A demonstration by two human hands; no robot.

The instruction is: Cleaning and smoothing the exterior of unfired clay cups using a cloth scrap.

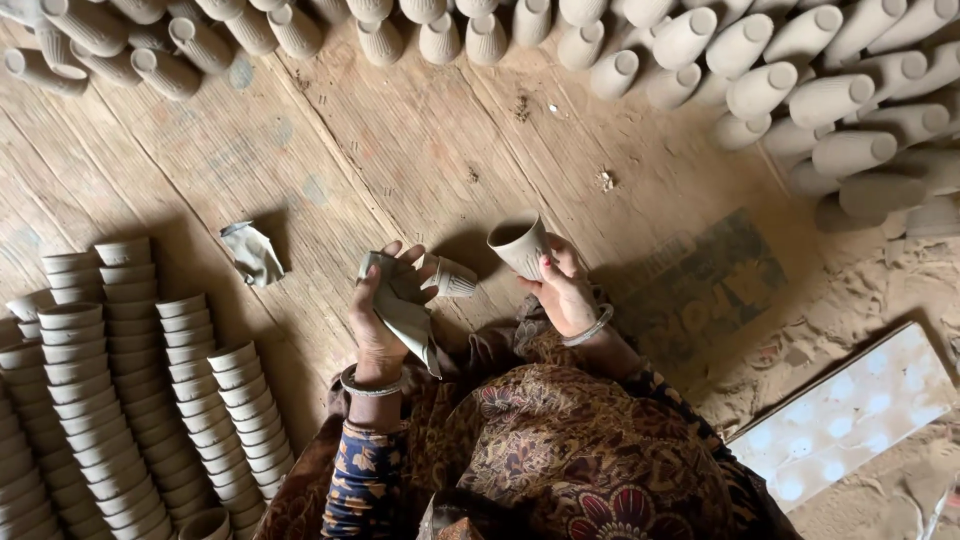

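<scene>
I see left hand [385, 310] fingers clamped on cloth [405, 310] and small cup [452, 277] | right hand [562, 292] fingers clamped on cup [520, 245], centre, above mat [330, 170] | advice: wipe lightly, support thin rim.

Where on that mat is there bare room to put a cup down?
The woven mat lies bare between the upturned cups along the top, the crumpled cloth and the hands. The stacked cups crowd the lower left; cups lying on their sides fill the upper right.

pale grey clay cups [521, 245], brown floral dress [570, 450]
</scene>
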